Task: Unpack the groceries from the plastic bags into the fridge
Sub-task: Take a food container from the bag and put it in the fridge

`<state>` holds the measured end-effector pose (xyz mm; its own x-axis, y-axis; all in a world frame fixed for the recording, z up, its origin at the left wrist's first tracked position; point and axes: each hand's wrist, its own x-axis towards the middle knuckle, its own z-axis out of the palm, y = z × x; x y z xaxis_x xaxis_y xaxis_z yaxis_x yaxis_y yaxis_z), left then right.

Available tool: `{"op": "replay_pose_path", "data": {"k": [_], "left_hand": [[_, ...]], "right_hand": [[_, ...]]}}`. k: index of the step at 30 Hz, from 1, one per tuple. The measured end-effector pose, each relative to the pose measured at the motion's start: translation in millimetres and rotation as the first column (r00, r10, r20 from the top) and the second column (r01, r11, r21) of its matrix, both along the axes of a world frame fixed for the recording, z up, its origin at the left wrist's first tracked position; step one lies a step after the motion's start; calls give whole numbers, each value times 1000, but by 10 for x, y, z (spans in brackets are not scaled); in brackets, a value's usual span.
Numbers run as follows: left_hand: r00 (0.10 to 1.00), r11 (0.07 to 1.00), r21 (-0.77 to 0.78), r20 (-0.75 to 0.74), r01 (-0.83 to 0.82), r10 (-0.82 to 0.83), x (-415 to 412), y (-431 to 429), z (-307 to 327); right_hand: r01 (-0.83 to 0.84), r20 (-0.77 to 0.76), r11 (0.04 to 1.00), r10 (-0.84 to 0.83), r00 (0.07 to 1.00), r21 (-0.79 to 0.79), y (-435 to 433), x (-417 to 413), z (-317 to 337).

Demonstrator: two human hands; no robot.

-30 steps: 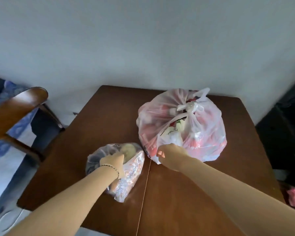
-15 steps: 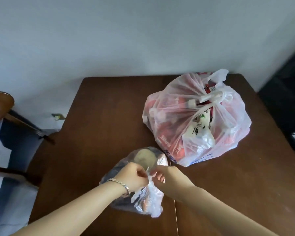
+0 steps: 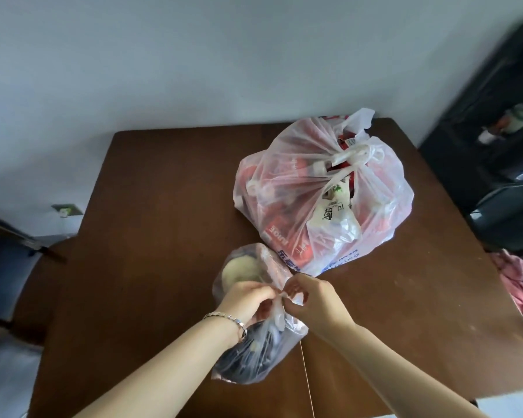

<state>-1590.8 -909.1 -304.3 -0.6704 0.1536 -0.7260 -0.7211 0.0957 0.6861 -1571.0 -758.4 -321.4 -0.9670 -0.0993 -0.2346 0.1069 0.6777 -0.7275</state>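
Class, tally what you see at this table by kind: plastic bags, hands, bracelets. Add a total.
Plastic bags: 2 (small bag, large bag)
Hands: 2 (left hand, right hand)
Bracelet: 1
Total: 5

A brown wooden desk (image 3: 163, 206) stands against a pale wall (image 3: 194, 55). Low on the left are a wall socket (image 3: 66, 210) and a dark chair (image 3: 9, 267). A pink cloth (image 3: 517, 282) lies off the desk's right edge, near black furniture (image 3: 495, 131).
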Motion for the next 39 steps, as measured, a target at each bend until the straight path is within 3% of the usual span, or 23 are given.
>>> {"op": "replay_pose_path", "data": {"k": [3,7,13,16,18,19,22,25,27,29,31,32,33,35,37,39], "left_hand": [[988,986,-108,-67,130,-138,55,-31,-10],[878,855,-398,-200,333,-435,119,-17,-3],[704,692,-675,-359,257,-612,155,73,53],[608,619,-763,-406,185,-683,229,115,70],[594,694,-684,-468,225,-654,271,118,82],[627,753,-586,-473,300,-619,286,115,119],[782,838,-246,-304,488,-545,307,25,247],[787,826,-306,-275,473,-552,291,-210,186],[810,857,-400,-348,326,-471,304,-293,103],[813,877,-441,-432,189,-392,350,-270,96],[783,880,-454,-495,137,-377,397,-195,109],[760,875,-466,-520,131,-391,408,-164,90],[738,860,-492,-528,138,-421,407,-138,82],[715,823,-537,-500,186,-488,396,-95,94],[721,787,-561,-430,259,-543,375,-96,111],[585,597,-723,-330,348,-741,350,-120,156]], "right_hand": [[18,-9,999,-19,1000,-34,-2,49,-26],[-52,6,998,52,999,-41,27,44,-47],[-111,-39,994,112,993,21,94,10,4],[96,23,994,-95,995,-46,107,-10,14],[320,129,938,-304,944,-133,149,-66,-25],[416,200,896,-384,901,-155,174,-98,-37],[597,378,778,-502,778,-196,235,-177,-99],[652,591,693,-397,702,-309,216,-161,-57],[583,686,680,-160,710,-444,140,-92,47],[265,569,832,73,819,-487,88,-29,108],[-195,363,963,251,897,-185,59,8,47],[-318,276,947,297,914,36,48,11,-4],[-357,198,912,319,927,202,36,9,-17],[-362,92,865,353,931,346,49,16,-35],[-353,-12,881,376,927,313,77,28,-8],[-299,-89,918,331,940,261,112,45,31]]}}
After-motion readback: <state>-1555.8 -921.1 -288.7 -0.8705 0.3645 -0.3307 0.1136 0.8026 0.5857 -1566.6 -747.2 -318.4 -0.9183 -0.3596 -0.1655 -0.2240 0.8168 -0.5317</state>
